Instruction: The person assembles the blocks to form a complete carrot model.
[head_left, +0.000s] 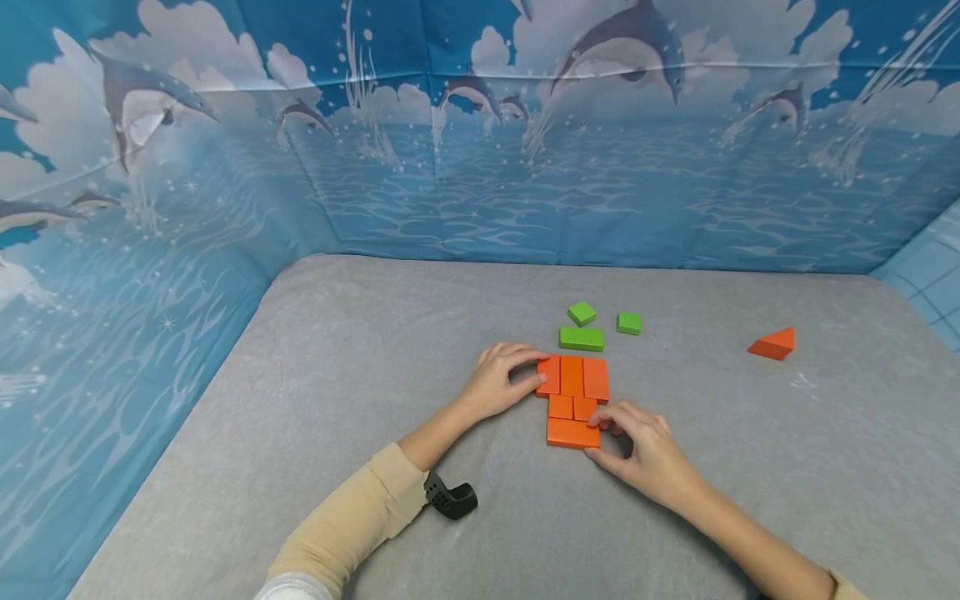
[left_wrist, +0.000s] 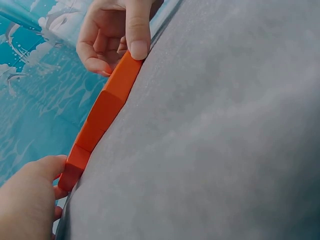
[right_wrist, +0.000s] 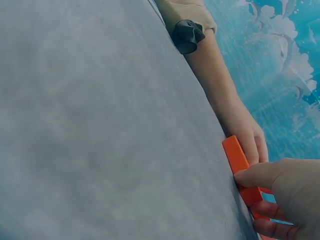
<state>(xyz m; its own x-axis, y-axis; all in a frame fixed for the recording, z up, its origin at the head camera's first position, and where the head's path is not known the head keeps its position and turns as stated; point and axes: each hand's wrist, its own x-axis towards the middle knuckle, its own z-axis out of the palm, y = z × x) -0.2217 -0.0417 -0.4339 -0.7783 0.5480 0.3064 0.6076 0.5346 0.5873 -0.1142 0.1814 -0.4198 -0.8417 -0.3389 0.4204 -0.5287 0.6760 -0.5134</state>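
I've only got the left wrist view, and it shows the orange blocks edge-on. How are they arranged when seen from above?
Observer: The head view shows six orange blocks lying together: three side by side at the far end, two small ones in the middle, and one crosswise at the near end.
Operator: Anything in another colour nearby?
Observer: Yes, three green blocks just beyond the far end, apart from the orange group.
Operator: And any orange piece outside the group?
Observer: One: an orange wedge, well off to the right.
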